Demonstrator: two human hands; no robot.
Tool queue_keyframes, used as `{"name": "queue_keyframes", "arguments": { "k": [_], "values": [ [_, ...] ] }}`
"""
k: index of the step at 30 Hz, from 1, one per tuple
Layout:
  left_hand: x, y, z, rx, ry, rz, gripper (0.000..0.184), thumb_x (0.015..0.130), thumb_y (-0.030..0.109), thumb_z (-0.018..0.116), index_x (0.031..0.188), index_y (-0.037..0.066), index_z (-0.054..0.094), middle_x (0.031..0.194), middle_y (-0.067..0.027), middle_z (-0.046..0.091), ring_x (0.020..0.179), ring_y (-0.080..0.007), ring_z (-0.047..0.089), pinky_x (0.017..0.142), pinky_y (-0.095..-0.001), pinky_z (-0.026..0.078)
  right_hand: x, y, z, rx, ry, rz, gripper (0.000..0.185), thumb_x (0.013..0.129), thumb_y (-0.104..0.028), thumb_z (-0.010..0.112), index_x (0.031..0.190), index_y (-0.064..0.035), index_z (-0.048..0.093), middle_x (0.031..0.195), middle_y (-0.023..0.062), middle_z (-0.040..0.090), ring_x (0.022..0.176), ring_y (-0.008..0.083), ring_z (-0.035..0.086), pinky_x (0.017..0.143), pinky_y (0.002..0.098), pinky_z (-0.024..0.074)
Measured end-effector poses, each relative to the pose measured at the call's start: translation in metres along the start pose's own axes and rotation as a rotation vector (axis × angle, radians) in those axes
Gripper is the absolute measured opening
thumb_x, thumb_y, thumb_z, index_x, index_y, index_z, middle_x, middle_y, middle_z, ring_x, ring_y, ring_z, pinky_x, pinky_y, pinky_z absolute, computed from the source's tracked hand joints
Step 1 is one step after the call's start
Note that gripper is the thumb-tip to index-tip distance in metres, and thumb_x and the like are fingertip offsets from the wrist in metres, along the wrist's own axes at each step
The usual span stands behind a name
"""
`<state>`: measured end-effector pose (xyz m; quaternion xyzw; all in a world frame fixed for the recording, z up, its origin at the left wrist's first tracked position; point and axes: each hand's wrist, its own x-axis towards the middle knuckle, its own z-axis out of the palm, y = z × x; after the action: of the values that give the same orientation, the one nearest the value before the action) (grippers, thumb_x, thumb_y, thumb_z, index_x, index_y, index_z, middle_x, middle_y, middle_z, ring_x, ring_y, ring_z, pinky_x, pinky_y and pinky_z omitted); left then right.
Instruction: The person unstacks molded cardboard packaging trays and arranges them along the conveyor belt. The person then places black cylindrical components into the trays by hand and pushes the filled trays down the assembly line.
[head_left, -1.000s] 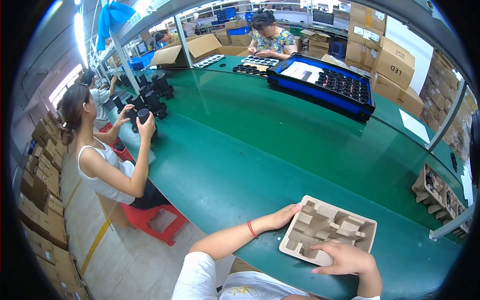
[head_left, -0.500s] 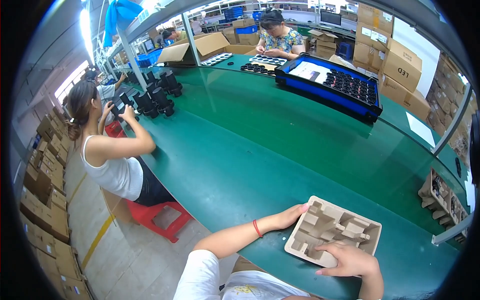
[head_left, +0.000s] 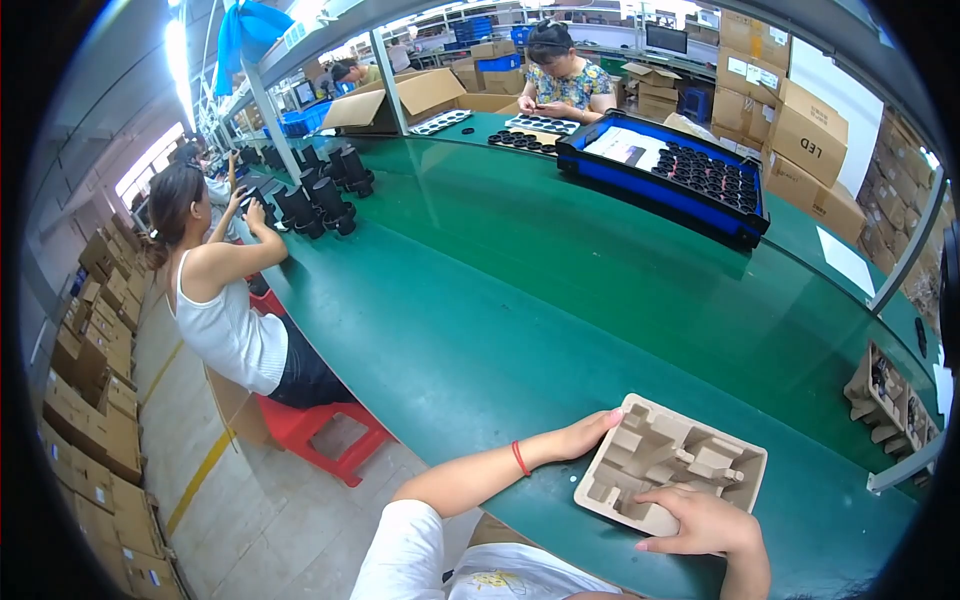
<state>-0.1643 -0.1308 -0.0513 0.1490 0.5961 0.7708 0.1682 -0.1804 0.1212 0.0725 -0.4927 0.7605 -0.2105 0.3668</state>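
A tan moulded-pulp tray [head_left: 700, 427] with several shaped hollows lies on the green bench near its front edge. My left hand [head_left: 588, 434], with a red cord at the wrist, is closed on the tray's left side; most of its fingers are hidden by the tray wall. Over the near right side, my right hand [head_left: 705, 522] grips the tray wall. Its fingers reach into a hollow and its thumb stays outside.
Black cylindrical parts [head_left: 325, 205] stand by a seated co-worker [head_left: 235, 320] at left. Across the bench, a blue crate [head_left: 660, 180] holds black rings, near another person [head_left: 565, 80]. A second pulp tray [head_left: 880, 400] with parts is at right, by a metal post [head_left: 912, 245].
The left co-worker's arms have drawn back toward the black parts, with the elbow off its earlier spot. The view has shifted slightly. My hands keep the same hold on the tray.
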Motion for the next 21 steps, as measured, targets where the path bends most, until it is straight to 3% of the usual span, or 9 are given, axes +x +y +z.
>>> {"name": "queue_keyframes", "arguments": {
  "k": [17, 20, 21],
  "values": [
    [-0.0011, -0.0004, 0.0000, -0.006, -0.016, -0.002, 0.084, 0.093, 0.067, 0.025, 0.137, -0.004, 0.039, 0.135, -0.0183, 0.047, 0.124, -0.0245, 0.046, 0.104, -0.0369, 0.037, -0.0011, 0.0003, 0.0022, 0.001, 0.015, -0.005, 0.070, 0.079, -0.050, 0.067, 0.128, -0.0016, 0.050, 0.117, 0.0262, 0.056, 0.112, 0.0384, 0.053, 0.096, 0.0398, 0.0425],
    [-0.0017, 0.0039, 0.0012, 0.004, -0.014, 0.001, 0.083, 0.094, 0.065, 0.024, 0.138, -0.003, 0.038, 0.136, -0.0182, 0.047, 0.125, -0.0245, 0.045, 0.105, -0.0368, 0.036, -0.0005, 0.0022, 0.0036, -0.012, 0.037, -0.002, 0.070, 0.076, -0.047, 0.071, 0.126, -0.0013, 0.053, 0.118, 0.0201, 0.059, 0.110, 0.0348, 0.056, 0.094, 0.0389, 0.0439],
    [-0.0014, 0.0030, 0.0009, -0.002, -0.014, 0.003, 0.082, 0.094, 0.065, 0.024, 0.138, -0.003, 0.038, 0.136, -0.0181, 0.047, 0.125, -0.0244, 0.045, 0.105, -0.0367, 0.036, -0.0005, 0.0019, 0.0032, -0.007, 0.030, -0.004, 0.070, 0.077, -0.048, 0.070, 0.127, -0.0018, 0.052, 0.117, 0.0220, 0.058, 0.110, 0.0359, 0.055, 0.095, 0.0393, 0.0435]
  ]
}}
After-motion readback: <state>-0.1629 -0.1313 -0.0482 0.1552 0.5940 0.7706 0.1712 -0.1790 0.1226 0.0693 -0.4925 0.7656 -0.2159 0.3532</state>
